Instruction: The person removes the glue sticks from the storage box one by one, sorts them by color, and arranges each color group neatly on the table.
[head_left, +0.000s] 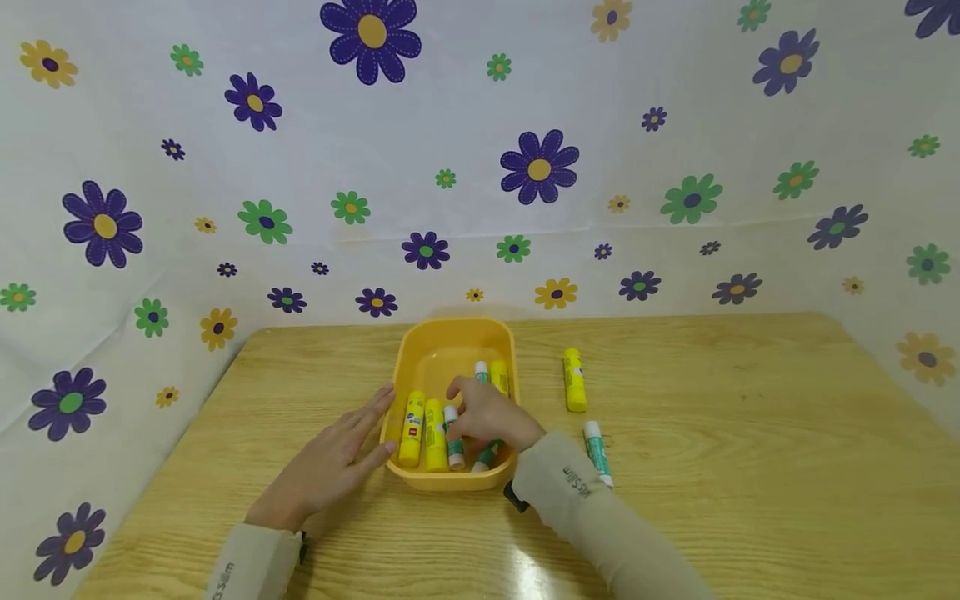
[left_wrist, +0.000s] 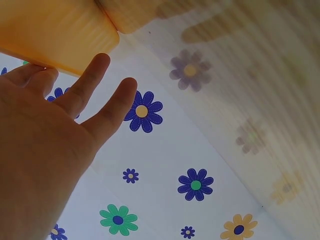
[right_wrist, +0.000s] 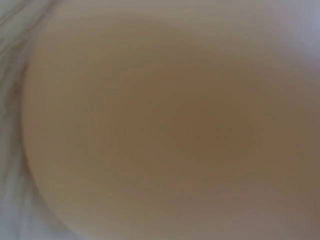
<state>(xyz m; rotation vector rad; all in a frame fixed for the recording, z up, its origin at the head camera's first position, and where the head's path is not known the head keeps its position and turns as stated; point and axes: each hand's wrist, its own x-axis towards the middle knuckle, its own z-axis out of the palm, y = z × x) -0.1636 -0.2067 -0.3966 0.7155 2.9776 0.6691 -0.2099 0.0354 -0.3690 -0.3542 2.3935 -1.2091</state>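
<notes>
One glue stick (head_left: 487,456) is partly hidden by the right hand (head_left: 497,417) in head view; a second stick (head_left: 455,452), green and white, lies towards six o'clock in the yellow tray (head_left: 450,482) by that hand's bent fingers, grip impossible to tell. Left wrist view crops the tray at eleven o'clock, the straight-fingered left hand (left_wrist: 47,125) touching it; right wrist, blurred

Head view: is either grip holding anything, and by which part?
The right grip partly covers the middle of a green stick; whether it holds it cannot be told. The left grip only touches the tray, holding nothing.
</notes>
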